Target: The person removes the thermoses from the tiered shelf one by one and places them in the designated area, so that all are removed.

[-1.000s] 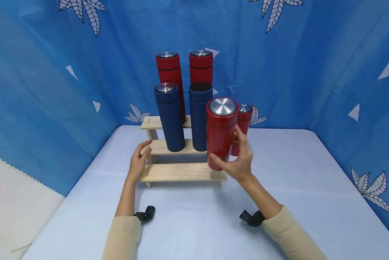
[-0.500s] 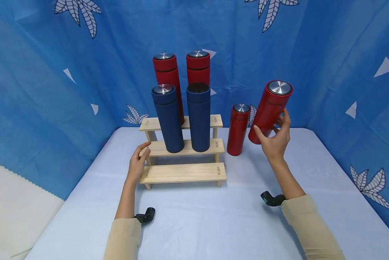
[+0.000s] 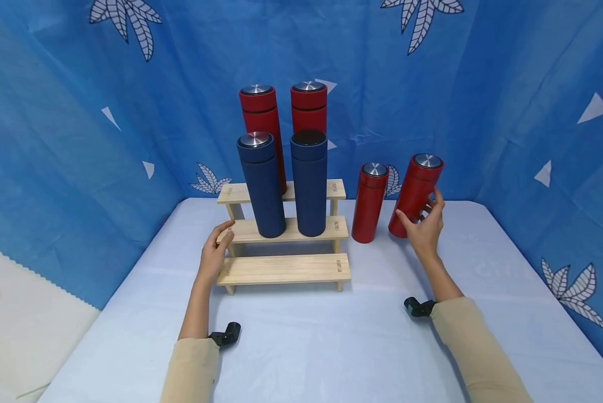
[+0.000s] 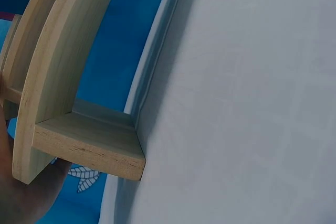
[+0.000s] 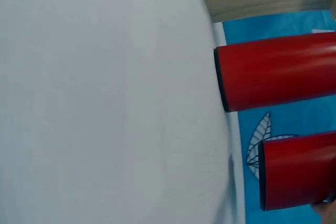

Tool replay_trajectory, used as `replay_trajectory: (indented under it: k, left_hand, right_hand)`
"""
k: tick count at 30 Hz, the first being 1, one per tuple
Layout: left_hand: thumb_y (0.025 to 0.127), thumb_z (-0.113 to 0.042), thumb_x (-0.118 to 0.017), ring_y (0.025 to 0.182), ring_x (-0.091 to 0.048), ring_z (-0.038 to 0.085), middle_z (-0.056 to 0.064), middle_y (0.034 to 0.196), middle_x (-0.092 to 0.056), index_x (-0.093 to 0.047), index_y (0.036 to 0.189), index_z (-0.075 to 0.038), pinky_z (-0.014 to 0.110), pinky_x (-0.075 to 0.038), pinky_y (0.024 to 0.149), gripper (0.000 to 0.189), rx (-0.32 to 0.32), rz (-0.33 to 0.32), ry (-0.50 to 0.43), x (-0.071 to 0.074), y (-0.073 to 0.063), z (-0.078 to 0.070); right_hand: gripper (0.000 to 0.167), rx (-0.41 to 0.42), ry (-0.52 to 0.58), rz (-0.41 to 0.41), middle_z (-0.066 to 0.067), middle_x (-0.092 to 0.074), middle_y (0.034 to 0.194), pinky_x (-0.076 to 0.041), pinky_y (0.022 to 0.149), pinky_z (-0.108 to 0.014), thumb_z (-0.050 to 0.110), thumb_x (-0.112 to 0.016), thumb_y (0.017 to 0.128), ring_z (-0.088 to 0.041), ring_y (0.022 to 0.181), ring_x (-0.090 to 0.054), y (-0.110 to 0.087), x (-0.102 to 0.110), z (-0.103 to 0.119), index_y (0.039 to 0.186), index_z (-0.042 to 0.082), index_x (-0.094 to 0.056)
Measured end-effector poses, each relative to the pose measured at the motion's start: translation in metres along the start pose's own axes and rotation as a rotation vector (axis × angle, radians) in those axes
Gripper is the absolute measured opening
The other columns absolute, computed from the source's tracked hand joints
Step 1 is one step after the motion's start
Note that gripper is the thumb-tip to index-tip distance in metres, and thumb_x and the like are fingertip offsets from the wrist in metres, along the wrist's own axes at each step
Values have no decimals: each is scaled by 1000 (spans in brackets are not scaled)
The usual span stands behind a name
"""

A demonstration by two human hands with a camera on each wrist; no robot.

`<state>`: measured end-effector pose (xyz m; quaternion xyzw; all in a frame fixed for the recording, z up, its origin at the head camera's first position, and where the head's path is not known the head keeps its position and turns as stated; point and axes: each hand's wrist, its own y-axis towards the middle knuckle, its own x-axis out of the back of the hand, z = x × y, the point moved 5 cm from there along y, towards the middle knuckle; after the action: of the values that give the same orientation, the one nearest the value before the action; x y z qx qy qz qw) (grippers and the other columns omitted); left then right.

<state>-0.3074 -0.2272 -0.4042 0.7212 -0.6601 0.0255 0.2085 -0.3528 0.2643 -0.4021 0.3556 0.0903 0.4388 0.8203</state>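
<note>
My right hand (image 3: 426, 228) grips a red thermos (image 3: 416, 193) with a silver lid, thumb on one side and fingers on the other. The thermos leans slightly right; whether its base touches the table I cannot tell. Just left of it stands another red thermos (image 3: 369, 204), also seen whole-bodied in red in the right wrist view (image 5: 278, 72). My left hand (image 3: 214, 252) holds the left end of a three-step wooden rack (image 3: 283, 268). Two blue thermoses, one silver-lidded (image 3: 262, 187) and one black-lidded (image 3: 309, 187), stand on its middle step.
On the rack's top step, behind the blue ones, are two more red thermoses, left (image 3: 261, 115) and right (image 3: 309, 106). The bottom step is bare wood. White cloth covers the table (image 3: 301, 347), and a blue patterned curtain (image 3: 205, 84) hangs behind.
My right hand has carried the red thermos from in front of the rack's right side to the far right, then lowered it beside the standing red one. The left hand stays put.
</note>
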Motion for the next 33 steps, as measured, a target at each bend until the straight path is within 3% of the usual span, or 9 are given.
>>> replay_trajectory:
  k: [10,17,23,33]
  left_hand:
    - [99,-29,-45,80,-39,28,5,141,-38,-45,137,-14,34,-32,69,41,7,-4,0,-2,-2,1]
    - [99,-31,-44,84,-40,37,6,141,-37,-44,138,-15,36,-32,70,42,8,4,-6,-2,-2,2]
    - [99,-33,-44,82,-41,27,5,142,-37,-44,138,-16,37,-32,71,43,2,5,11,-1,-1,2]
    - [98,-32,-44,82,-39,30,6,141,-39,-44,138,-16,37,-31,71,42,4,-6,0,0,-1,0]
  right_hand:
    - [88,-87,-25,47,-7,-38,137,-41,90,-51,15,-75,78,-24,120,-40,-13,-3,-19,143,29,-18]
    - [87,-74,-31,49,-10,-38,136,-42,88,-51,16,-75,78,-26,118,-42,-15,-3,-23,142,30,-18]
    - [89,-64,-32,41,-13,-39,134,-42,86,-53,18,-76,77,-29,116,-44,-16,-3,-22,143,30,-18]
    - [89,-70,-54,34,-12,-40,134,-42,88,-51,18,-76,77,-27,117,-44,-16,-4,-20,143,30,-17]
